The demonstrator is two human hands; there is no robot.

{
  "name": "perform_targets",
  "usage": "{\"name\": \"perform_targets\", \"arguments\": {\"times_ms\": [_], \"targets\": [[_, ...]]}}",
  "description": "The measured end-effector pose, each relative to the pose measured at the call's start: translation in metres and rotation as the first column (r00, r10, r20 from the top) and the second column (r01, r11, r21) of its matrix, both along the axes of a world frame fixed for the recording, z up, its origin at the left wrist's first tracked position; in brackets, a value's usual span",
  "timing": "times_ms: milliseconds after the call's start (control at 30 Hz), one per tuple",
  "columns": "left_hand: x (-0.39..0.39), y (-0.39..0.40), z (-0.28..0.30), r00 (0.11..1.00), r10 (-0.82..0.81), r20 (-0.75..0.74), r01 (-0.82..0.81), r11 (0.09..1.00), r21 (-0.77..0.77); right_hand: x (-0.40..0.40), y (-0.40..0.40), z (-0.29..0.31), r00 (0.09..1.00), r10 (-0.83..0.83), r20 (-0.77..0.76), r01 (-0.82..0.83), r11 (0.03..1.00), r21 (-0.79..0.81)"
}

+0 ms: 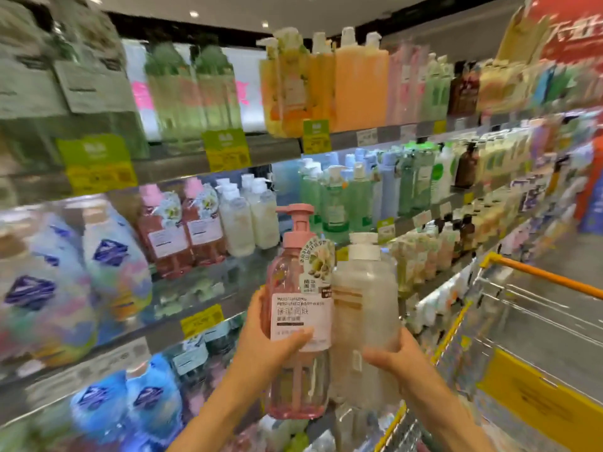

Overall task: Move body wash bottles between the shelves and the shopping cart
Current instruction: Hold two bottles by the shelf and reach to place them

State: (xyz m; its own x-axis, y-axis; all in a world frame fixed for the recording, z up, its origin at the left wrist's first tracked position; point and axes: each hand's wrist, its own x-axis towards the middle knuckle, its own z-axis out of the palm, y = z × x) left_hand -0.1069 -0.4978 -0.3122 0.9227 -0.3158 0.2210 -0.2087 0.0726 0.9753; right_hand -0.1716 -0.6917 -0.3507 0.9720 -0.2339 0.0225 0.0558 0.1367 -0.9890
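We note the left hand (264,340) gripping a pink pump bottle of body wash (298,321), thumb laid across the label's lower edge and fingers curled behind it. The right hand (396,355) grips a white frosted bottle (367,308), its fingers wrapped round the far side. Both bottles stand upright, touching, between the shelves (182,168) left of the fingers and the shopping cart (535,275) to their right.

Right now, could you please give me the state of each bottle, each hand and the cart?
pink bottle: upright, off the shelf, pump cap on, held in the left hand's grip.
white bottle: upright, cap on, beside the pink one, held in the right hand.
left hand: thumb across the pink bottle's label.
right hand: fingers curled round the white bottle.
shopping cart: at the right; contents not visible.
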Motion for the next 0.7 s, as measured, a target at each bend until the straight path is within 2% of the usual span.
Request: {"name": "perform_targets", "arguments": {"times_ms": [267,400,567,700], "targets": [[-0.041,0.061,0.019,0.978,0.201,0.062,-0.200,0.980,-0.019,0.001,0.050,0.030,0.965,0.206,0.163,-0.206,0.978,-0.016],[-0.040,0.069,0.023,0.960,0.267,0.085,-0.259,0.961,-0.095,0.011,0.056,0.045,0.945,0.267,0.188,-0.265,0.964,-0.040],[-0.009,0.086,0.037,0.936,0.332,0.117,-0.316,0.939,-0.136,0.039,0.074,0.060,0.902,0.394,0.177,-0.373,0.917,-0.141],[0.041,0.097,0.039,0.927,0.344,0.153,-0.326,0.937,-0.129,0.078,0.100,0.065,0.909,0.376,0.181,-0.325,0.910,-0.257]]}}
